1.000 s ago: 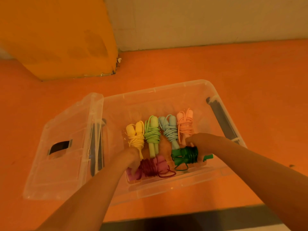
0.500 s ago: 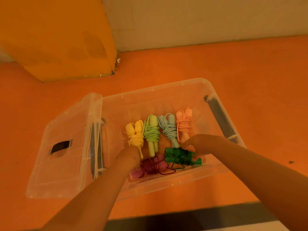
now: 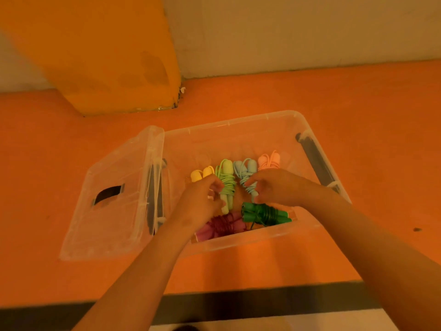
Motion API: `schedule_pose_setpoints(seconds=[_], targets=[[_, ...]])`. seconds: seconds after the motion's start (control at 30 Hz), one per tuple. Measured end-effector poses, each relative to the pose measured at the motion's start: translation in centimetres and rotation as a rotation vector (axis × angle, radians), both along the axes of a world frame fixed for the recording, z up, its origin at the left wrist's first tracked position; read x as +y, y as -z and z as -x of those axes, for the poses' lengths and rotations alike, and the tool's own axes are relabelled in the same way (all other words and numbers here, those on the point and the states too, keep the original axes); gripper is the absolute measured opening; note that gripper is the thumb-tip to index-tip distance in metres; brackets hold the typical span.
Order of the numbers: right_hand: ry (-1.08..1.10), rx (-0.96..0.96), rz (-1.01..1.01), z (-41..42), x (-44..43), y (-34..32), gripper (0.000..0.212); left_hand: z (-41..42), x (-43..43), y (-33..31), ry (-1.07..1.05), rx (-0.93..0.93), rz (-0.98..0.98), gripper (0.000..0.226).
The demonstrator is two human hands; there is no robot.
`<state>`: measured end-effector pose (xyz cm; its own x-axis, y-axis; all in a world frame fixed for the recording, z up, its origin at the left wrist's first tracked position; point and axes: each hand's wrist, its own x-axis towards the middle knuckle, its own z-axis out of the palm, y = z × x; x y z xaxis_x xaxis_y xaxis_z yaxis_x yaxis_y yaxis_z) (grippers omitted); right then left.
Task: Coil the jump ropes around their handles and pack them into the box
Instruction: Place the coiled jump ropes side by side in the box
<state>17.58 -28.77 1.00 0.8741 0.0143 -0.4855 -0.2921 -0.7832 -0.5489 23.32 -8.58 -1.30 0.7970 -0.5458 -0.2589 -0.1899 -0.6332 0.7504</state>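
Head view: just let go of the dark green rope (image 3: 265, 212), so it's coiled along the near edge of the box (image 3: 238, 120) beside the maroon rope (image 3: 222, 225). Now my right hand (image 3: 276, 187) pinches the blue rope (image 3: 245, 170), and my left hand (image 3: 202, 201) is curled over the yellow rope (image 3: 201, 174), can't tell if it's gripping. Looks like just tidying left.

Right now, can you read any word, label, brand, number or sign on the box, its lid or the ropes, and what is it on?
No readable text anywhere in this view.
Clear plastic box: no label or print shows.
Lid: only a dark handle slot, no marking.
Dark green jump rope and the five other coiled ropes: plain coloured handles, no brand visible; some are partly hidden by the hands.
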Motion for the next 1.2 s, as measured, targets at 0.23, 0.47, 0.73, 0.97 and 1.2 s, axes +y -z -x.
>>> schedule_pose_setpoints(seconds=[0.23,0.47,0.73,0.97,1.2], targets=[[0.218,-0.310,-0.321,0.2,9.4,-1.9,0.024,2.3,5.5,-4.0,-0.261,-0.574,0.140,0.043],[0.355,-0.297,-0.473,-2.1,17.6,0.9,0.021,3.7,10.5,-2.9,-0.487,-0.255,-0.037,0.047],[0.589,-0.297,-0.650,-1.3,18.9,0.2,0.028,4.4,10.5,-2.4,-0.404,-0.269,0.117,0.060],[0.689,-0.257,-0.946,1.1,16.5,-1.7,0.020,6.2,8.0,-4.3,-0.298,-0.472,0.114,0.052],[0.824,-0.340,-1.093,2.9,11.9,-4.7,0.011,7.9,2.5,-7.2,-0.238,-0.464,-0.015,0.071]])
